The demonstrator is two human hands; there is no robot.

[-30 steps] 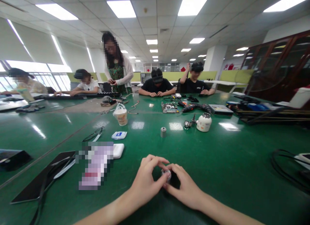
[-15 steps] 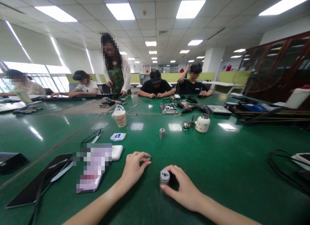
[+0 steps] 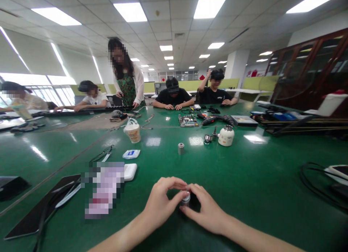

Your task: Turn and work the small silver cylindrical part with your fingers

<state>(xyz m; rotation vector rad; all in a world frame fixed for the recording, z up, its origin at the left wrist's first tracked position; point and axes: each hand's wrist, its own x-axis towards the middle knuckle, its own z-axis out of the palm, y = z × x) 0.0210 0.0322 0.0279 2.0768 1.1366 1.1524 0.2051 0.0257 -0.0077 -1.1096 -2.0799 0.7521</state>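
Observation:
A small silver metal cylinder [image 3: 186, 198] stands on the green table [image 3: 244, 179] right in front of me. My left hand [image 3: 160, 203] and my right hand [image 3: 205, 208] both pinch it, fingertips curled over its top from either side. Much of the cylinder is hidden behind my fingers. A second, similar small cylinder [image 3: 181, 148] stands alone farther out on the table.
A white case [image 3: 129, 171], a blurred flat item [image 3: 104, 188], a dark tablet [image 3: 40, 208] and glasses [image 3: 104, 152] lie to my left. A white jar [image 3: 226, 135], cup [image 3: 133, 130], circuit board [image 3: 187, 120] and drill [image 3: 217, 119] sit beyond. Cables [image 3: 318, 179] lie right. Several people work at the far side.
Half a second ago my left hand was lifted off to the left while my right held the cylinder alone. It has come back and pinches the cylinder again.

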